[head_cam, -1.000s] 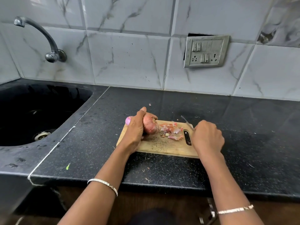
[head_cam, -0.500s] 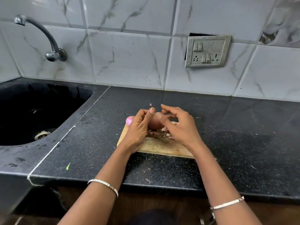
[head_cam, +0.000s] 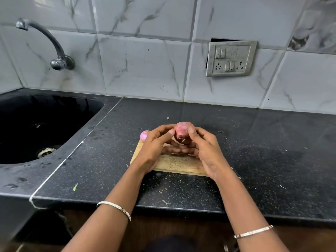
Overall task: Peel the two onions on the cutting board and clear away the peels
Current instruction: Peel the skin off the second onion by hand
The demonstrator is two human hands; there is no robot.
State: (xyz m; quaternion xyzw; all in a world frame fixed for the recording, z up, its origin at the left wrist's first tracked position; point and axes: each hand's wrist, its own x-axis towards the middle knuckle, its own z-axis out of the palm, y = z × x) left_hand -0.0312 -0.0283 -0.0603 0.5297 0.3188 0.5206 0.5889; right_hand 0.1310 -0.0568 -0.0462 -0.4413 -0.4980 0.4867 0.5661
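Head view: onion (head_cam: pixel 181 129) now higher, between left hand (head_cam: pixel 154 150) and right hand (head_cam: pixel 207 151)

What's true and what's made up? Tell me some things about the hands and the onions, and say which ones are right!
1. The left hand and the right hand both hold one onion. True.
2. The second onion lies in the sink. False: it sits by the far left corner of the cutting board, beside the left hand.
3. The right hand grips a knife. False: its fingers are on the onion only, and no knife is in view.
4. A bracelet is on each wrist. True.
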